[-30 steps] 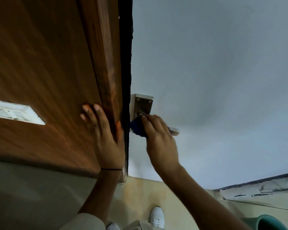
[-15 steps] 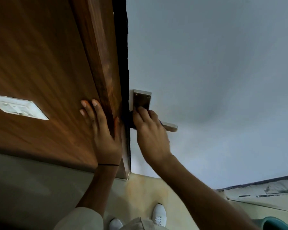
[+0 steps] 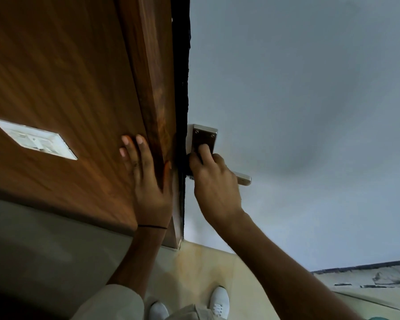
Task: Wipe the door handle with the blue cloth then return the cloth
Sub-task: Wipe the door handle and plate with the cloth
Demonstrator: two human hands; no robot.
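A silver lever door handle [image 3: 243,179] with a rectangular back plate [image 3: 203,137] is fixed to the pale grey door [image 3: 298,112]. My right hand [image 3: 214,183] is wrapped over the inner part of the lever, next to the plate. The blue cloth is almost wholly hidden under that hand; only a dark sliver shows at the hand's left edge. My left hand [image 3: 148,179] lies flat with fingers spread on the brown wooden frame [image 3: 79,100], thumb at its edge, holding nothing.
A white switch plate [image 3: 35,139] sits on the wooden panel at the left. Below are beige floor tiles [image 3: 194,269] and my white shoes [image 3: 219,301]. A dark skirting line [image 3: 365,266] runs along the lower right.
My right hand has slid left along the lever toward the back plate, and the blue cloth visible a second ago is now covered. The left hand has stayed put.
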